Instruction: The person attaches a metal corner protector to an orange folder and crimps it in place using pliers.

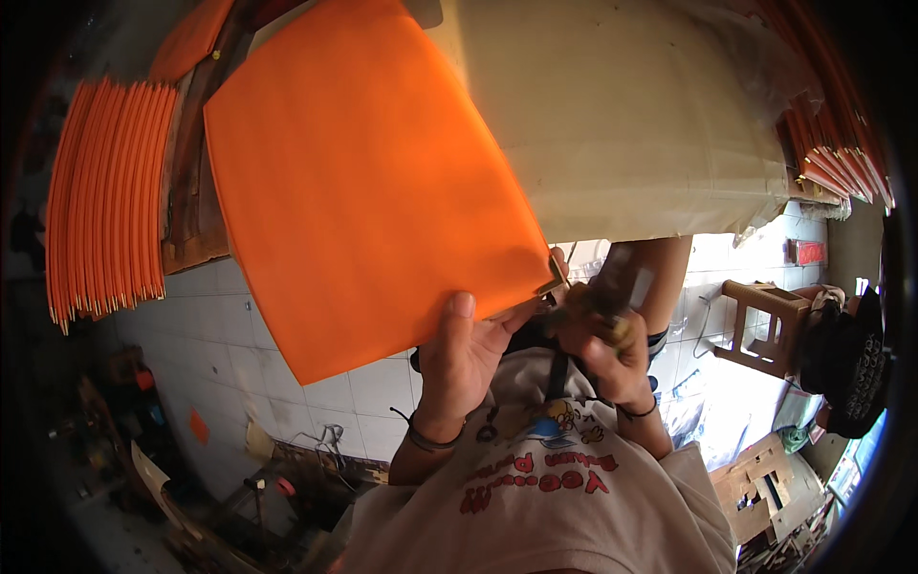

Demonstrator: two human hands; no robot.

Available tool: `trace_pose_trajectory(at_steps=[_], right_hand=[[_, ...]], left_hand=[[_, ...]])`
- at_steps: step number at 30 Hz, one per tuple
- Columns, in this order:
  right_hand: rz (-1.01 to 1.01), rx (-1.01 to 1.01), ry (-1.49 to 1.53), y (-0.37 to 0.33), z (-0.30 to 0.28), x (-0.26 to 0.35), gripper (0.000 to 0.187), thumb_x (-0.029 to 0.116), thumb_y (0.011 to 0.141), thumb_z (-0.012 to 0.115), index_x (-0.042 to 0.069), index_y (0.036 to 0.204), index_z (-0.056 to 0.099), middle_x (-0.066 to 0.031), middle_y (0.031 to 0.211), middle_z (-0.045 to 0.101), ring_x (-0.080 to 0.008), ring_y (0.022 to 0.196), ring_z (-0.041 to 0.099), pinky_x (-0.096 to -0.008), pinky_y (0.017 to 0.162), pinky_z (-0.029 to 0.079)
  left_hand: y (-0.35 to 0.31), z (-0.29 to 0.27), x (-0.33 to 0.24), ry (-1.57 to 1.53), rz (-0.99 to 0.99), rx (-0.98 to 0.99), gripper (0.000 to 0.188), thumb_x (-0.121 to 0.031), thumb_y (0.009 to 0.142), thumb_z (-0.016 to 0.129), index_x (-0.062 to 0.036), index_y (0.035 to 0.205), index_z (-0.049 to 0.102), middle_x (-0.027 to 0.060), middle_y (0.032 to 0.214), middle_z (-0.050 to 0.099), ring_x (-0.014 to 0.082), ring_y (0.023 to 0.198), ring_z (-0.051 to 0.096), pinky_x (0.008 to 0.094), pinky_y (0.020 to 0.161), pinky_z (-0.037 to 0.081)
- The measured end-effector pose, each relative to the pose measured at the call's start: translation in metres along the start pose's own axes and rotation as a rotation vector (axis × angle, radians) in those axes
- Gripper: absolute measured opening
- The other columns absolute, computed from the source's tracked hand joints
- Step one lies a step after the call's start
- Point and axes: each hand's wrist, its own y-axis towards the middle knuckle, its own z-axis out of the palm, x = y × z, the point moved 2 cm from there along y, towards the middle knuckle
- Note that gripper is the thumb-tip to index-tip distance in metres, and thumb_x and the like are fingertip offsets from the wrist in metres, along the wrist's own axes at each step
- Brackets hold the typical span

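A large, flat orange cover point(373, 191) fills the middle of the view, tilted, with its near right corner towards me. My left hand point(464, 364) grips its near edge, thumb on top and fingers underneath. A small brass-coloured metal corner piece point(550, 278) sits at that corner. Beside it, my right hand point(612, 359) is closed around a hand tool point(607, 320) with dark and yellowish parts. Motion smears the tool, so its exact kind does not show. Its tip is close to the metal corner; I cannot tell whether they touch.
A tan-covered worktable point(631, 115) lies beyond the cover. Many similar orange covers point(110, 201) with brass tips stand stacked at the left, and others point(832, 163) at the far right. A brown stool point(762, 325) stands on the tiled floor, near a person in dark clothing point(851, 368).
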Motion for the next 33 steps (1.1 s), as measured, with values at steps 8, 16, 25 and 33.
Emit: trace_pose_trajectory(at_steps=[8, 16, 25, 33], right_hand=[[0.104, 0.106, 0.053, -0.008, 0.000, -0.012, 0.031, 0.026, 0.090, 0.064, 0.003, 0.071, 0.056, -0.0034, 0.059, 0.051, -0.0139, 0.056, 0.050, -0.0299, 0.053, 0.039], [-0.126, 0.000, -0.015, -0.004, -0.001, 0.001, 0.038, 0.028, 0.082, 0.072, 0.002, 0.062, 0.053, -0.0051, 0.053, 0.049, -0.0167, 0.047, 0.048, -0.0301, 0.047, 0.037], [0.017, 0.063, -0.173, 0.002, 0.009, 0.004, 0.035, 0.018, 0.081, 0.074, 0.001, 0.061, 0.052, -0.0049, 0.052, 0.048, -0.0173, 0.044, 0.044, -0.0318, 0.045, 0.036], [-0.393, 0.114, -0.004, -0.005, 0.002, 0.036, 0.030, 0.015, 0.076, 0.078, 0.004, 0.061, 0.053, -0.0072, 0.059, 0.054, -0.0240, 0.046, 0.051, -0.0314, 0.044, 0.040]], left_hand=[[0.000, 0.001, 0.004, -0.027, -0.002, -0.071, 0.067, -0.044, 0.100, 0.031, 0.0083, 0.142, 0.032, 0.0319, 0.137, 0.046, 0.0420, 0.130, 0.045, 0.0476, 0.112, 0.035], [-0.003, -0.010, 0.008, -0.045, 0.016, -0.106, 0.066, -0.045, 0.101, 0.031, 0.0076, 0.141, 0.036, 0.0320, 0.137, 0.046, 0.0419, 0.130, 0.045, 0.0475, 0.112, 0.035], [0.000, -0.007, 0.005, -0.029, -0.003, -0.077, 0.065, -0.043, 0.102, 0.028, 0.0077, 0.140, 0.036, 0.0309, 0.135, 0.049, 0.0409, 0.130, 0.045, 0.0491, 0.114, 0.032], [-0.001, -0.007, 0.010, -0.108, 0.082, -0.029, 0.065, -0.044, 0.102, 0.026, 0.0065, 0.141, 0.036, 0.0311, 0.134, 0.049, 0.0419, 0.131, 0.044, 0.0524, 0.114, 0.030]])
